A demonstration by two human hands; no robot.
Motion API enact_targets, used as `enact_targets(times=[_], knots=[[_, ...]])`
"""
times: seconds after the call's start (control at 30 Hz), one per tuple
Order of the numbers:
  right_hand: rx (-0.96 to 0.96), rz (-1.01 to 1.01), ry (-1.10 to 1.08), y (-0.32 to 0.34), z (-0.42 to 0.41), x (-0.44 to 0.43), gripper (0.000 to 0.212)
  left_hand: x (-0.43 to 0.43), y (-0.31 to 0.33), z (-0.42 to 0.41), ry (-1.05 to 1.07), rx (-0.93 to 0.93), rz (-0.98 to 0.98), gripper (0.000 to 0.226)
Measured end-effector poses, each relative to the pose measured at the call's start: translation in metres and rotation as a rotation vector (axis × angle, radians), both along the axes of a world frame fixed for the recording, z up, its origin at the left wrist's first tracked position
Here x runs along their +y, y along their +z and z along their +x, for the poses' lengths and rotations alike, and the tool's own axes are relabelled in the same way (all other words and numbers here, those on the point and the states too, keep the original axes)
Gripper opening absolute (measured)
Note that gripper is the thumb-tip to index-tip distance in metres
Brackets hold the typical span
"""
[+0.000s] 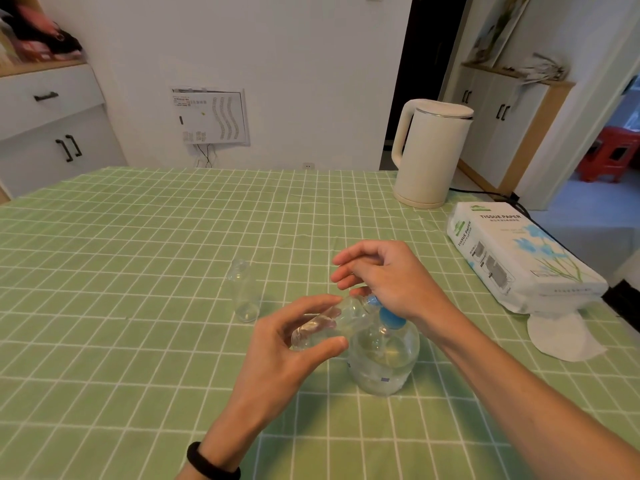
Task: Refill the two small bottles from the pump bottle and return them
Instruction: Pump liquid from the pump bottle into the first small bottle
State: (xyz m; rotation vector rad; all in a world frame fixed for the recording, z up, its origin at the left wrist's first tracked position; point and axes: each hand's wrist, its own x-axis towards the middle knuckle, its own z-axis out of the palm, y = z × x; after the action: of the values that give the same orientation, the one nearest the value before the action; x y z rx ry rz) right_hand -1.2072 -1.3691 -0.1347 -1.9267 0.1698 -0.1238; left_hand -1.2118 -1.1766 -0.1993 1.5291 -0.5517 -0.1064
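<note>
A clear pump bottle (384, 355) with a blue pump head stands on the green checked tablecloth. My right hand (384, 275) rests on top of the blue pump, fingers partly spread. My left hand (287, 344) holds a small clear bottle (322, 325) tilted on its side, its mouth up against the pump nozzle. A second small clear bottle (244, 292) stands upright on the cloth to the left, apart from both hands.
A cream electric kettle (431, 154) stands at the back right with its cord trailing off. A tissue paper pack (519, 258) lies at the right edge, and a loose white tissue (561, 337) lies in front of it. Cabinets line the walls behind.
</note>
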Motion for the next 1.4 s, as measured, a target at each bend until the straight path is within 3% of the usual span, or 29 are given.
enact_targets(times=[0.4, 0.9, 1.17, 1.4], knots=[[-0.062, -0.052, -0.001, 0.014, 0.001, 0.002, 0.02, 0.002, 0.009, 0.0, 0.009, -0.014, 0.024, 0.051], [0.022, -0.028, -0.016, 0.003, -0.002, 0.003, 0.028, 0.001, 0.0, 0.001, -0.005, 0.015, -0.013, 0.047], [-0.029, -0.069, 0.005, 0.014, -0.001, 0.002, 0.02, 0.001, 0.009, 0.0, 0.013, -0.008, 0.02, 0.05], [-0.032, -0.041, -0.006, 0.006, 0.001, 0.0, 0.03, 0.002, 0.006, 0.0, 0.006, -0.019, 0.015, 0.051]])
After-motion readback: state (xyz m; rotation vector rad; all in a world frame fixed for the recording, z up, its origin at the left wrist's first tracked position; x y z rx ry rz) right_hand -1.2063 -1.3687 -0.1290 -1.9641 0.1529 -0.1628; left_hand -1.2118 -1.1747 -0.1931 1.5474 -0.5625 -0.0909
